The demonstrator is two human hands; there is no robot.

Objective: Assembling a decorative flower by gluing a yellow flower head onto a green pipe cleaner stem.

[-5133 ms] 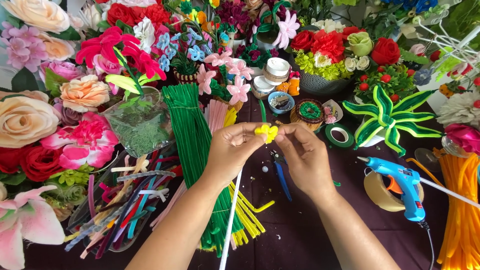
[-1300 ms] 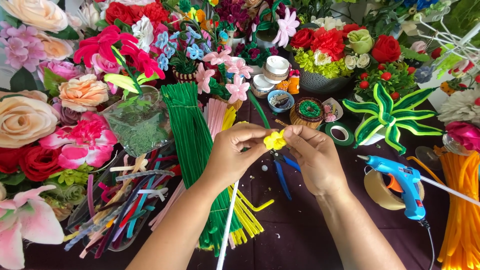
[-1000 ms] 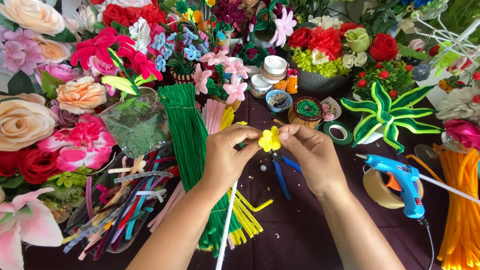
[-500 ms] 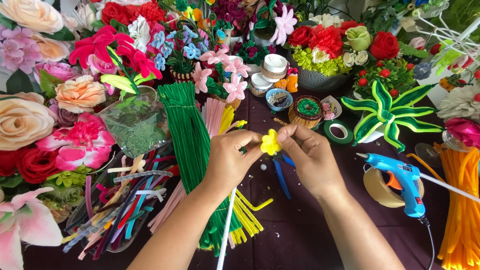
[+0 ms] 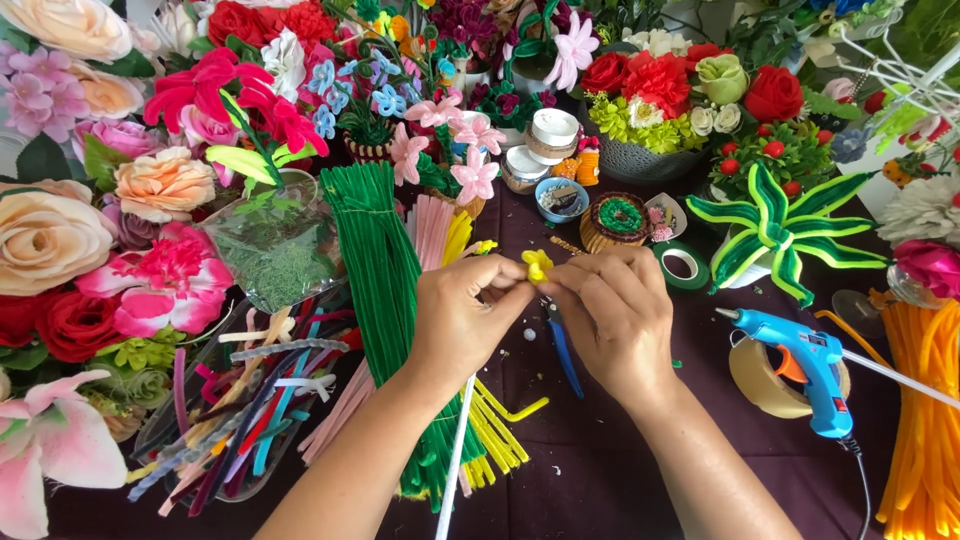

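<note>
My left hand (image 5: 462, 322) and my right hand (image 5: 612, 318) meet over the dark purple table (image 5: 600, 470), both pinching a small yellow pipe-cleaner flower (image 5: 537, 265) at the top of a thin white stem (image 5: 455, 460) that runs down toward me. A bundle of green pipe cleaners (image 5: 385, 290) lies under my left wrist, with yellow ones (image 5: 495, 440) beside it. Blue-handled pliers (image 5: 562, 345) lie on the table between my hands, partly hidden by my right hand.
A blue glue gun (image 5: 805, 365) rests on a tape roll (image 5: 765, 375) at right. Orange pipe cleaners (image 5: 925, 420) lie far right. Mixed coloured pipe cleaners (image 5: 240, 410) pile at left. Artificial flowers (image 5: 160, 185), small jars (image 5: 550, 130) and a green striped plant (image 5: 770, 230) crowd the back.
The yellow flower has been turned and worked between my fingertips. My hands shifted slightly and closed in tighter around it. Everything else stayed put.
</note>
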